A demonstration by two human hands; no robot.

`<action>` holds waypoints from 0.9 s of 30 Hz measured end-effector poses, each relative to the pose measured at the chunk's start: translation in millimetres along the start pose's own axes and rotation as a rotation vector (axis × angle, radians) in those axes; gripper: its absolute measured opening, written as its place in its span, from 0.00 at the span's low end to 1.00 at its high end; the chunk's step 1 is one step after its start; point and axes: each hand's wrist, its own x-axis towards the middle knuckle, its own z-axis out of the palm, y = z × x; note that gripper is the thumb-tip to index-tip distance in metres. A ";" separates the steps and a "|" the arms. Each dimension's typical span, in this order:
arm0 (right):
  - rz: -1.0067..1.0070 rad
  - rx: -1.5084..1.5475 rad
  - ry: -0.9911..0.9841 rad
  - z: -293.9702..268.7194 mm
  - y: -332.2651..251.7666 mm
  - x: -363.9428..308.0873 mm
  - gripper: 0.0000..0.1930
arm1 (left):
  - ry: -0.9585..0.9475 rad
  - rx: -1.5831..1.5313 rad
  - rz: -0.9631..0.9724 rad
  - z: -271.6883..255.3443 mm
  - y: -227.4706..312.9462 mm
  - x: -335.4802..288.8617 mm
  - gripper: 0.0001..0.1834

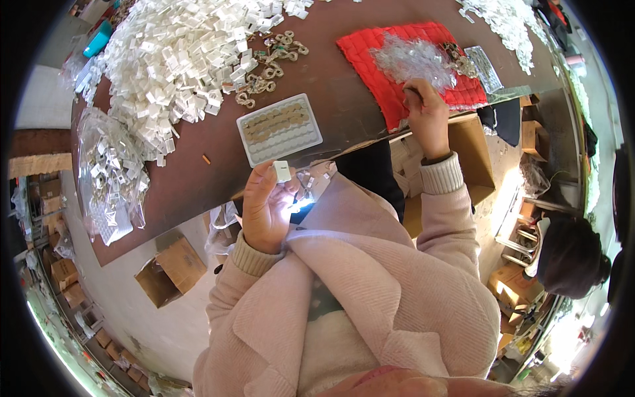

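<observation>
Between the thumb and fingers of my left hand (263,210) is a small white plastic case (282,171), held up just off the table's near edge. Bright light glares beside that palm, where several small shiny pieces (308,182) lie over my lap. My right hand (430,122) is raised at the near edge of a red quilted cloth (368,58), its fingers curled in a pinch. What they hold, if anything, is too small to make out. Just beyond those fingertips lies a heap of clear plastic (411,58). A white tray (286,147) with rows of small round pieces sits beyond my left hand.
A big pile of white plastic cases (175,56) covers the table's far left, with coiled cords (271,66) beside it. A clear bag of white pieces (112,169) lies at the left edge. Cardboard boxes (173,270) stand below. At the right is another person (570,257).
</observation>
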 end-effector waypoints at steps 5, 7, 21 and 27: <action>-0.061 0.348 -0.126 12.2 -82.7 -14.5 0.13 | -0.011 -0.024 0.012 0.9 2.0 -1.0 0.11; -0.180 0.373 -0.215 22.6 -117.9 -23.9 0.13 | -0.010 -0.038 0.052 1.9 2.1 -2.9 0.11; -0.550 0.338 -0.325 60.5 -171.5 -38.2 0.21 | 0.062 0.058 0.220 -5.4 10.9 -12.2 0.09; -0.257 0.409 -0.437 51.0 -173.5 -38.6 0.09 | 0.061 0.089 0.199 -9.8 15.2 -15.4 0.09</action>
